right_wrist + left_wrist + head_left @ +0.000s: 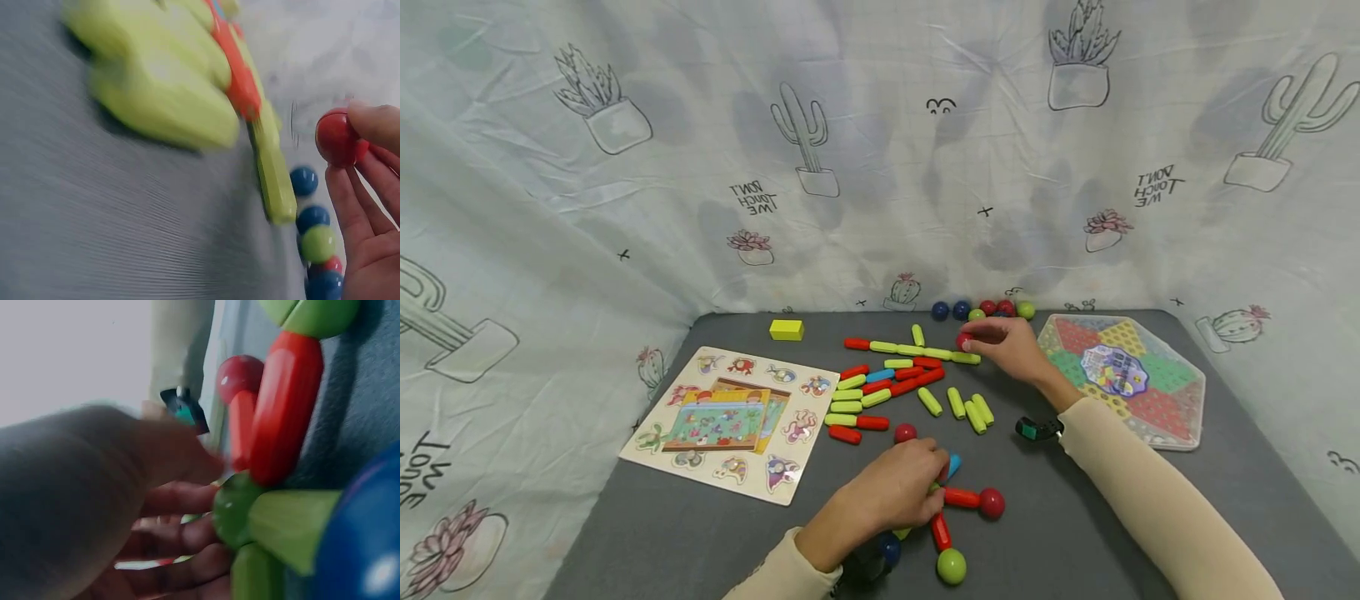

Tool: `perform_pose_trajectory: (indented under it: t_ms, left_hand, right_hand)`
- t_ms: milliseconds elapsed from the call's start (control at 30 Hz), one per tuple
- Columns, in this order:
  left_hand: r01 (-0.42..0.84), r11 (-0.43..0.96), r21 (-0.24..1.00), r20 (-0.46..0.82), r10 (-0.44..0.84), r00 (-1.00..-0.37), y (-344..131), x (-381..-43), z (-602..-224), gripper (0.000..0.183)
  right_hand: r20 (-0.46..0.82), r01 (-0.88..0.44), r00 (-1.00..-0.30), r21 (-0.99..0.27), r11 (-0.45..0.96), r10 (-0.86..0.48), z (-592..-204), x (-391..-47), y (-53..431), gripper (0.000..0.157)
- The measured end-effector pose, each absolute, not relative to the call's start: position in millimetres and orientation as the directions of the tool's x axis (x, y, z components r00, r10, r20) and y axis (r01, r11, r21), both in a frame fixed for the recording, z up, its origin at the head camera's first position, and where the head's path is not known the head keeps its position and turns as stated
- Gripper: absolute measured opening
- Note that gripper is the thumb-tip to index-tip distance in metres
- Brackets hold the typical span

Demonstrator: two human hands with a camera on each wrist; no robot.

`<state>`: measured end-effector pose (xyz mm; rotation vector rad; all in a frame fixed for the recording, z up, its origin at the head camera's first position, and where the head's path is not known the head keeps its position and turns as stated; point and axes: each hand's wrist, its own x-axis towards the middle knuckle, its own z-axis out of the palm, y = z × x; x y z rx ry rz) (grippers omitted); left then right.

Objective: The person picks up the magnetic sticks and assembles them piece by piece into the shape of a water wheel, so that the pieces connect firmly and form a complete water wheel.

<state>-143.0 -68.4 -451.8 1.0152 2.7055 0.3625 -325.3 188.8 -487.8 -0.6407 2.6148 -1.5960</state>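
Observation:
My right hand pinches a red ball between thumb and fingers, above the far part of the table. Near the front, my left hand grips the green centre ball of a stick-and-ball model. Red rods and light green rods stick out from that ball. At the rod ends sit a red ball, a green ball and a dark blue ball. In the head view, the left hand covers much of the model's middle. A blue rod shows beside its fingers.
Several loose red and light green rods lie across the middle. More balls line the back edge. A wooden picture board lies left, near a yellow block; a hexagonal box lies right. A patterned cloth hangs behind.

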Motion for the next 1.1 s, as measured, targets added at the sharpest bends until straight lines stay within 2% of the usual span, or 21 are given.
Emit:
perform_pose_trajectory:
  t_ms: [200,367,500,667,833,1100]
  left_hand:
    - [0.560,0.794,0.236,-0.051,0.586,-0.809,-60,-140,-460,0.021]
    - [0.474,0.842,0.260,-0.044,0.500,-0.865,-55,-139,-465,0.033]
    - [0.435,0.859,0.271,-0.039,0.461,-0.886,-54,-140,-466,0.043]
    - [0.444,0.850,0.284,-0.030,0.471,-0.882,-54,-141,-466,0.040]
    - [0.463,0.839,0.285,-0.047,0.495,-0.868,-56,-142,-465,0.026]
    - [0.499,0.770,0.398,-0.162,0.594,-0.788,-74,-145,-446,0.014]
  right_hand:
    - [0.245,-0.379,-0.866,-0.890,0.252,-0.436,-489,-271,195,0.029]
    - [0.262,-0.382,-0.804,-0.916,0.126,-0.534,-496,-231,201,0.031]
    - [0.252,-0.359,-0.775,-0.930,0.076,-0.579,-504,-209,206,0.033]
    - [0.232,-0.341,-0.769,-0.937,0.076,-0.595,-513,-193,207,0.033]
    - [0.230,-0.368,-0.750,-0.924,0.102,-0.620,-518,-188,202,0.033]
    - [0.203,-0.384,-0.754,-0.908,0.169,-0.624,-518,-183,203,0.032]
